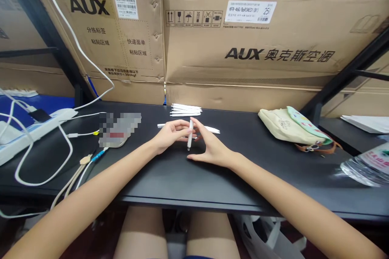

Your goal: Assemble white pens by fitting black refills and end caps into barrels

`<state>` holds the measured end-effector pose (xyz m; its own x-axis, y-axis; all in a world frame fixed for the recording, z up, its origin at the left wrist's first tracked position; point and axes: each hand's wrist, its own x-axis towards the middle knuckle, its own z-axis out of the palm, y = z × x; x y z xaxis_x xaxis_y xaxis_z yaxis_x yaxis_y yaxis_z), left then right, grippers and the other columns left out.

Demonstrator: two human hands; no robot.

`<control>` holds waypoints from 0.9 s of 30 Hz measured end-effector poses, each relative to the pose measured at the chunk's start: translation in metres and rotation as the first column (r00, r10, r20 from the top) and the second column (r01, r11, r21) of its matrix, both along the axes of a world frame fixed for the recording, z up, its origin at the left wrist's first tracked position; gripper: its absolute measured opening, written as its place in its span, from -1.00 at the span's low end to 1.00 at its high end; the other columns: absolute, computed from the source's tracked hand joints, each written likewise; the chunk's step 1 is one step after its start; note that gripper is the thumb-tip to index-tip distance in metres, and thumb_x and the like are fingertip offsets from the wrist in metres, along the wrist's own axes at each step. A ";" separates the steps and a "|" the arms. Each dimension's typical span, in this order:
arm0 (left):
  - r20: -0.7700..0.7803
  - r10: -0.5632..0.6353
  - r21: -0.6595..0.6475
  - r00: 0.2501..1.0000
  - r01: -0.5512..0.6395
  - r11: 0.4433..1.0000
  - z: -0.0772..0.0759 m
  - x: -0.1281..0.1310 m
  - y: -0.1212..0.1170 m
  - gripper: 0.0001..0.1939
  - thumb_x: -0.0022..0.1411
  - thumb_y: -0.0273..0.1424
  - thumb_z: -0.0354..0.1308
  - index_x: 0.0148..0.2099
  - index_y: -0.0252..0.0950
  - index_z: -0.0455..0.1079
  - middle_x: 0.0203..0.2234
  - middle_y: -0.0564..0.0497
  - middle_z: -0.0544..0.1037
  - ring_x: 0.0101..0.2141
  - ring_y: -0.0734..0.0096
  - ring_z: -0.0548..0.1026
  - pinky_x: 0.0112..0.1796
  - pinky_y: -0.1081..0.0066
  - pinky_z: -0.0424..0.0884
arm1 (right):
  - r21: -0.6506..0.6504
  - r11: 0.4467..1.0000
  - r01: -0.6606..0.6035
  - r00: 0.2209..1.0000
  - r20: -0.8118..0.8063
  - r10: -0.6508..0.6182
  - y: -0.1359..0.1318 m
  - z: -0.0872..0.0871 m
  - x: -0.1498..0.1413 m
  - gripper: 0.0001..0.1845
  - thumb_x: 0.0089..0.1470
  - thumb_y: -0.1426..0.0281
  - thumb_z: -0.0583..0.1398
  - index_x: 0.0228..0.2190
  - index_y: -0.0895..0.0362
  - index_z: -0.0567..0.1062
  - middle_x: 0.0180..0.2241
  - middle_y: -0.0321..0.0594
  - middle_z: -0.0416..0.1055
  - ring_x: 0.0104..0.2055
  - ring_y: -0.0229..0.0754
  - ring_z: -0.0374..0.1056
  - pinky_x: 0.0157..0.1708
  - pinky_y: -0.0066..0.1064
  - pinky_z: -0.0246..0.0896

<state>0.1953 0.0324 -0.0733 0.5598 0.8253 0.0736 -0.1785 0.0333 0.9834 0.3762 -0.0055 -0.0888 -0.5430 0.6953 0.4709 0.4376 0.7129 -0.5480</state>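
Above the black desk (243,178), a slim white pen (190,134) stands nearly upright between my hands, its tip pointing down. My left hand (172,136) reaches in from the left, and its fingertips press against the pen's barrel. My right hand (211,147) is spread wide, with its fingers at the pen's upper part and its thumb lying low near the desk. Behind my hands, a longer white pen (212,129) lies flat, partly hidden by my fingers. Several more white pens (185,110) lie side by side in a small pile farther back.
A white power strip (30,131) with tangled white cables lies at the left, next to a pixelated object (119,129). A beige cloth bag (288,127) sits at the right, with a plastic-wrapped pack (366,168) nearer the corner. Large cardboard AUX boxes (243,36) wall off the back.
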 end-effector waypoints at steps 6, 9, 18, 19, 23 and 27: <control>0.004 -0.009 -0.021 1.000 0.009 1.000 -0.001 0.001 0.001 -0.65 -0.06 -0.32 0.35 -0.23 -0.37 0.41 -0.31 -0.09 0.56 -0.30 0.30 0.55 -0.21 0.28 0.45 | 0.017 1.000 -0.001 1.000 -0.019 0.001 0.000 -0.003 -0.002 0.06 -0.09 0.32 0.27 0.26 0.06 -0.25 0.20 0.02 0.01 0.11 0.01 0.19 -0.07 -0.17 0.33; 0.001 -0.017 -0.025 1.000 0.017 1.000 -0.001 0.001 0.001 -0.65 -0.06 -0.31 0.35 -0.22 -0.37 0.41 -0.32 -0.08 0.56 -0.30 0.31 0.55 -0.22 0.30 0.45 | 0.065 0.998 0.026 0.999 -0.048 -0.023 0.001 -0.005 -0.003 -0.05 -0.03 0.40 0.19 0.26 0.06 -0.21 0.16 0.01 0.09 0.08 -0.03 0.22 -0.05 -0.17 0.31; 0.005 -0.034 -0.024 0.999 0.034 0.999 -0.002 0.000 0.002 -0.67 -0.04 -0.32 0.34 -0.22 -0.36 0.41 -0.35 -0.08 0.56 -0.30 0.33 0.54 -0.22 0.30 0.45 | 0.003 1.000 0.005 1.000 -0.006 -0.005 -0.002 -0.002 -0.001 0.08 -0.13 0.43 0.23 0.27 0.10 -0.29 0.25 0.00 -0.06 0.18 0.01 0.12 0.04 -0.17 0.23; 0.005 -0.037 -0.022 0.999 0.037 0.999 -0.002 0.000 0.002 -0.67 -0.03 -0.32 0.34 -0.22 -0.36 0.41 -0.34 -0.07 0.56 -0.30 0.32 0.54 -0.22 0.30 0.45 | 0.011 1.000 0.011 1.000 -0.008 -0.011 -0.001 -0.003 -0.001 0.06 -0.12 0.43 0.22 0.27 0.10 -0.28 0.24 0.00 -0.04 0.17 0.00 0.14 0.04 -0.17 0.23; -0.002 -0.046 -0.016 0.999 0.046 0.999 -0.002 0.000 0.003 -0.68 -0.02 -0.32 0.33 -0.22 -0.36 0.41 -0.34 -0.07 0.56 -0.27 0.31 0.54 -0.21 0.29 0.44 | 0.047 0.997 0.053 0.998 -0.024 -0.052 0.000 -0.005 -0.001 -0.02 -0.05 0.41 0.19 0.27 0.08 -0.24 0.21 -0.01 0.06 0.11 -0.02 0.21 0.01 -0.17 0.25; -0.003 -0.041 -0.022 0.999 0.041 0.999 -0.002 0.001 0.003 -0.68 -0.02 -0.32 0.33 -0.21 -0.35 0.42 -0.33 -0.07 0.56 -0.27 0.31 0.54 -0.19 0.29 0.43 | 0.054 0.998 0.041 0.999 0.033 -0.042 -0.001 -0.003 -0.001 0.15 -0.15 0.29 0.29 0.27 0.11 -0.29 0.21 0.04 0.05 0.12 0.05 0.20 -0.01 -0.13 0.28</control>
<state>0.1959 0.0351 -0.0749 0.5937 0.8029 0.0538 -0.1727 0.0619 0.9830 0.3756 -0.0069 -0.0919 -0.5305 0.6920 0.4895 0.4853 0.7214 -0.4940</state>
